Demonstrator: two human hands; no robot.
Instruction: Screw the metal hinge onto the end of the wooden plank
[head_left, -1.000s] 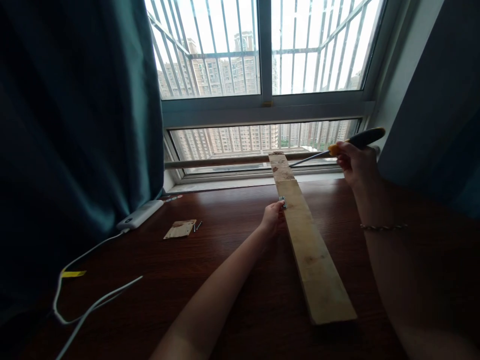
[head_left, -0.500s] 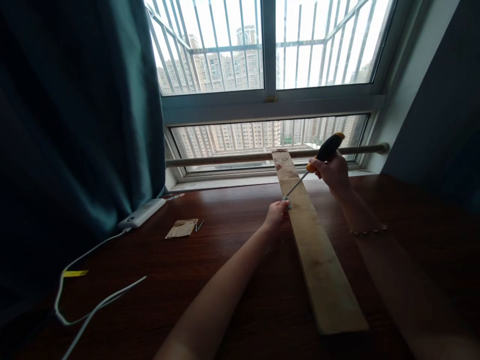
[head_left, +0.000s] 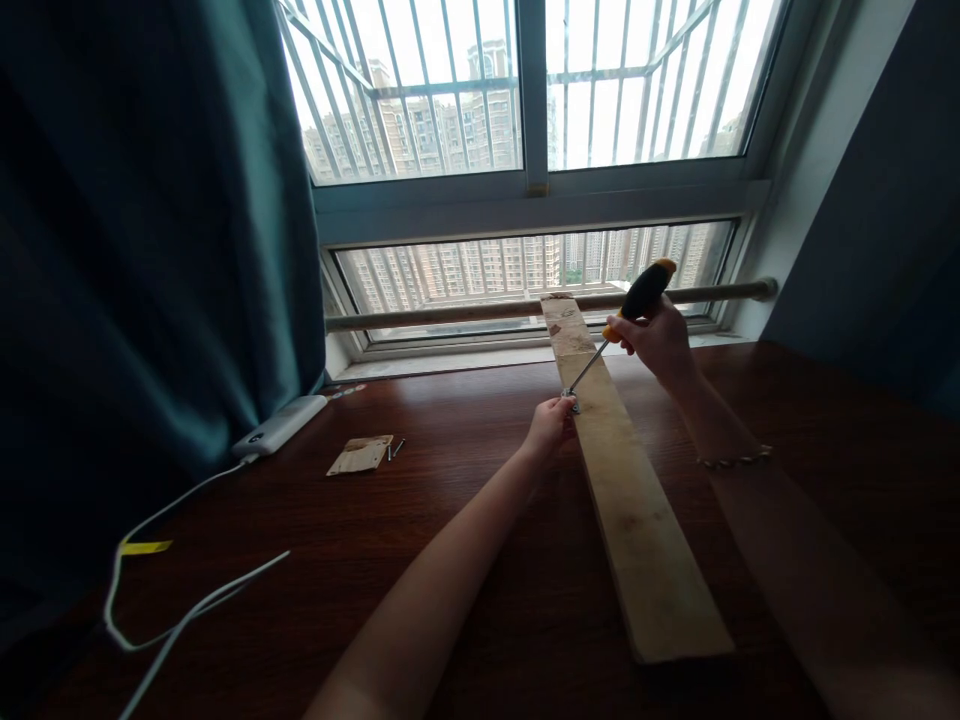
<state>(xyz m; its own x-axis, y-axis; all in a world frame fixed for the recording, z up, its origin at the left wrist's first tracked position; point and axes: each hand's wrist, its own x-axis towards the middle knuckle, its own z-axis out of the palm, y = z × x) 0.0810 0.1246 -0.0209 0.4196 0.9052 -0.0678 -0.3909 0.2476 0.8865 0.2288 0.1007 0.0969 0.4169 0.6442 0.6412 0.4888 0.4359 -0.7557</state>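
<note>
Just above the centre of the frame, the right hand (head_left: 654, 338) was clamped round the black-and-orange handle of a screwdriver (head_left: 636, 303), whose thin shaft slanted down toward seven o'clock until its tip met a small metal fitting (head_left: 573, 403) on the left edge of a long wooden plank (head_left: 630, 500). At eight o'clock from that fitting, the left hand (head_left: 550, 428) had its fingertips pinched against it, touching the plank's edge; whether it gripped a screw or only steadied the piece was too small to tell. A thin bracelet (head_left: 735, 460) circled the right wrist. The plank lay on a dark wooden desk (head_left: 420, 500), running from five o'clock near the bottom of the view up to twelve o'clock, where its far end rested on a rail (head_left: 450, 312) before the window (head_left: 525, 100). Well apart at nine o'clock from the hands lay a small scrap of wood (head_left: 360, 455) with a couple of loose screws (head_left: 395, 449) just beside it. Farther toward nine o'clock sat a white power bank (head_left: 279, 427), its markings too faint to read, with a white cable (head_left: 180, 560) trailing toward seven o'clock and cut off by the frame's lower edge; a yellow tag (head_left: 145, 547) on it bore no legible writing. A teal curtain (head_left: 150, 250) hid the left side in deep shade.
</note>
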